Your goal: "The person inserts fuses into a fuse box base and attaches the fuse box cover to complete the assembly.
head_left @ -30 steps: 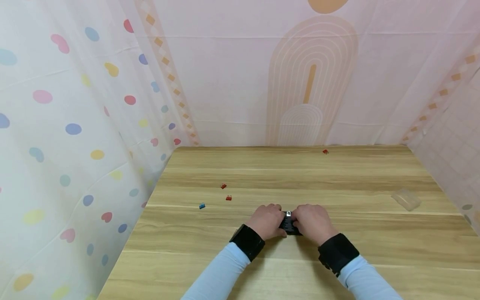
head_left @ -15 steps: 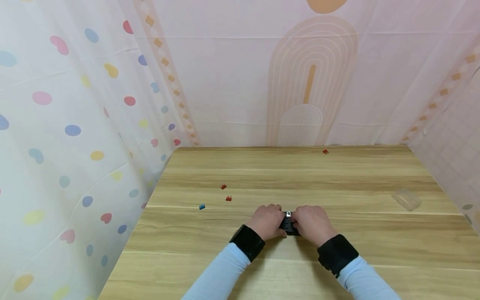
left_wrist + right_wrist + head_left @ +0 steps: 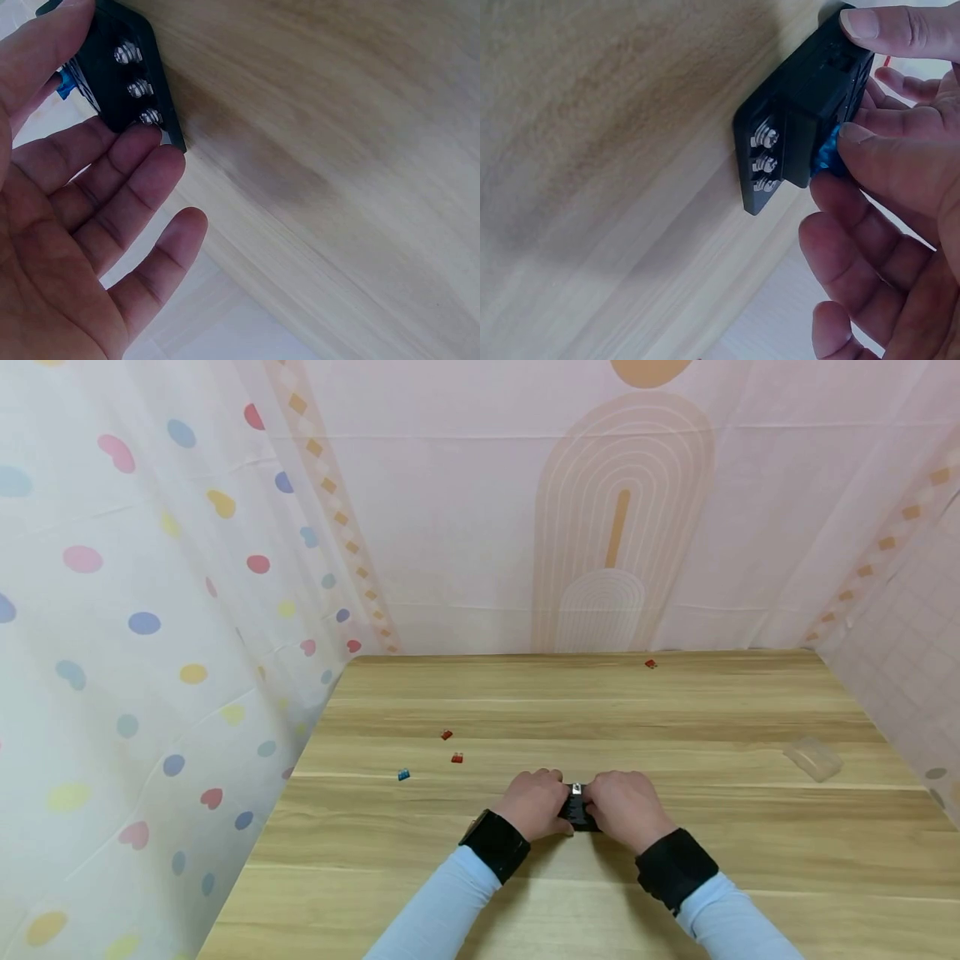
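A black fuse block (image 3: 577, 817) with metal screw terminals along its side is held between both hands, close over the wooden table. My left hand (image 3: 531, 805) grips the block from the left, thumb on one face and fingertips at the terminal edge in the left wrist view. From the other side, my right hand (image 3: 628, 808) pinches a blue blade fuse (image 3: 826, 156) between thumb and forefinger, right at the block's face. Its other fingers are bent loosely below. How deep the fuse sits in its slot is hidden by the fingertips.
Left of the hands lie two red blade fuses (image 3: 457, 758) and a blue blade fuse (image 3: 403, 774). Another small red piece (image 3: 650, 664) is by the table's back edge. A clear plastic cover (image 3: 812, 758) rests at the right. Patterned curtains (image 3: 450, 527) border the table.
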The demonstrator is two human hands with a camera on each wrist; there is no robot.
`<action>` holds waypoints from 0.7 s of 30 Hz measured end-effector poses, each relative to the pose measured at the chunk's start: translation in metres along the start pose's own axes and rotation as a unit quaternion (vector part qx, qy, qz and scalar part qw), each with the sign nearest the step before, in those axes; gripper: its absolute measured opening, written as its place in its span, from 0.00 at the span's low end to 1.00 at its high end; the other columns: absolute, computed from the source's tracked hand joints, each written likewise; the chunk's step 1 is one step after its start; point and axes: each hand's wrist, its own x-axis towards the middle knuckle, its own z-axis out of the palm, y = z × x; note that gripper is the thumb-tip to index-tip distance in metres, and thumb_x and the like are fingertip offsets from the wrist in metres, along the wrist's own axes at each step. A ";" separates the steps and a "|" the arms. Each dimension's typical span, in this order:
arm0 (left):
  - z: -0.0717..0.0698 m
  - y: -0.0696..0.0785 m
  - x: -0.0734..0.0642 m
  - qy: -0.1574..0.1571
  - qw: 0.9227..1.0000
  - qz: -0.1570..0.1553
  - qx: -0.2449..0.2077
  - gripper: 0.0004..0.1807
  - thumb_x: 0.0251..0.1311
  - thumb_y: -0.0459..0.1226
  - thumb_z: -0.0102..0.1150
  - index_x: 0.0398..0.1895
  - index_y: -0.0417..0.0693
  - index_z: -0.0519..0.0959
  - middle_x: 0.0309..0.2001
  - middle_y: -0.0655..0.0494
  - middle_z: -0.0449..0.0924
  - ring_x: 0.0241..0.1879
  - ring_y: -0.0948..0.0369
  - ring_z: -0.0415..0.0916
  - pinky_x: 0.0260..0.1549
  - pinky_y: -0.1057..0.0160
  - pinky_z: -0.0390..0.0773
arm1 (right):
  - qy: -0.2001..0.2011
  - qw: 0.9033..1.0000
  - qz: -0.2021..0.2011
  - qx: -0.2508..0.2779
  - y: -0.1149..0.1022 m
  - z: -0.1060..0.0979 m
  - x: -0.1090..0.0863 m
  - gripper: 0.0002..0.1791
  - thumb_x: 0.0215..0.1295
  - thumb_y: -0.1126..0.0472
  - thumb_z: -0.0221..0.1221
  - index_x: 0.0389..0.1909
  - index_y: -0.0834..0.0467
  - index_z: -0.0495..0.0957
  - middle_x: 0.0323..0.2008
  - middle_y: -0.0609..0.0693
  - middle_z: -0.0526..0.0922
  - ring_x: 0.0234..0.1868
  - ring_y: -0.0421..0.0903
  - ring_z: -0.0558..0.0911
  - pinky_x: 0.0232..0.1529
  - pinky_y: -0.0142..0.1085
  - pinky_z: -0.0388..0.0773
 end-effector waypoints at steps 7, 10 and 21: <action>0.003 -0.001 0.001 -0.001 1.000 0.000 -0.001 0.25 0.48 0.59 0.73 0.40 0.51 0.85 0.33 0.60 0.76 0.35 0.62 0.75 0.33 0.61 0.75 | 0.002 1.000 0.003 0.000 -0.001 -0.002 0.000 0.10 0.54 0.64 0.72 0.20 0.51 0.82 0.21 0.42 0.77 0.22 0.40 0.69 0.25 0.38 0.67; 0.004 -0.002 0.002 0.003 1.000 0.002 0.002 0.25 0.47 0.59 0.74 0.39 0.51 0.85 0.33 0.61 0.76 0.34 0.62 0.75 0.32 0.62 0.75 | 0.004 1.000 -0.004 -0.006 -0.001 -0.002 0.000 0.09 0.54 0.64 0.72 0.20 0.51 0.83 0.21 0.42 0.77 0.22 0.40 0.70 0.25 0.38 0.68; 0.003 -0.002 0.003 0.004 1.000 0.005 -0.002 0.25 0.46 0.58 0.75 0.39 0.51 0.85 0.33 0.60 0.77 0.34 0.62 0.75 0.31 0.62 0.74 | 0.002 1.000 -0.013 -0.002 -0.001 -0.004 0.002 0.09 0.55 0.65 0.71 0.20 0.52 0.83 0.20 0.42 0.79 0.22 0.40 0.70 0.26 0.38 0.70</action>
